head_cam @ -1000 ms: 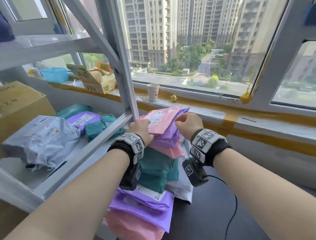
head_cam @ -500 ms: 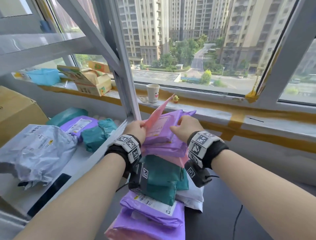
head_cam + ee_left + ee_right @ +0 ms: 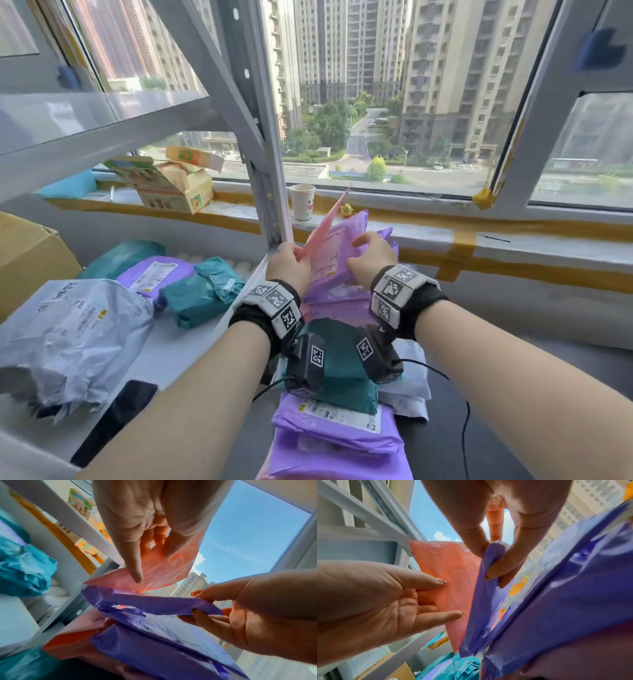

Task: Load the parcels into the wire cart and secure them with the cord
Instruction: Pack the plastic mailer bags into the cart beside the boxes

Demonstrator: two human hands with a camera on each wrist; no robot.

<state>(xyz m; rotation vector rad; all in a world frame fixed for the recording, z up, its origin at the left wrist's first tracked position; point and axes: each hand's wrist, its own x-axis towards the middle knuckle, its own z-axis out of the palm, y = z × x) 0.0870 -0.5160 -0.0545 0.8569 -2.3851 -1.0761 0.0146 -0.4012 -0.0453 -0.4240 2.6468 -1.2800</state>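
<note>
A stack of soft mailer parcels stands in front of me. At its top my left hand (image 3: pixel 296 255) grips a thin pink parcel (image 3: pixel 325 226) and holds it tilted up on edge, thumb on its face in the left wrist view (image 3: pixel 135 573). My right hand (image 3: pixel 359 245) pinches the upper corner of the purple parcel (image 3: pixel 346 270) just behind it; the pinch (image 3: pixel 489 566) shows clearly in the right wrist view. Below lie a teal parcel (image 3: pixel 342 373), another purple parcel (image 3: pixel 329 425) and a white one (image 3: pixel 407 387). No cart or cord shows in any view.
A grey metal shelf post (image 3: pixel 270 192) rises right beside my left hand. On the shelf to the left lie a grey parcel (image 3: pixel 68 329), purple and teal parcels (image 3: pixel 202 294) and a cardboard box (image 3: pixel 27 253). On the windowsill behind stand a paper cup (image 3: pixel 302 202) and an open carton (image 3: pixel 171 185).
My left hand has peeled the pink parcel up off the purple one until it stands nearly on edge. My right hand has shifted up to the purple parcel's corner.
</note>
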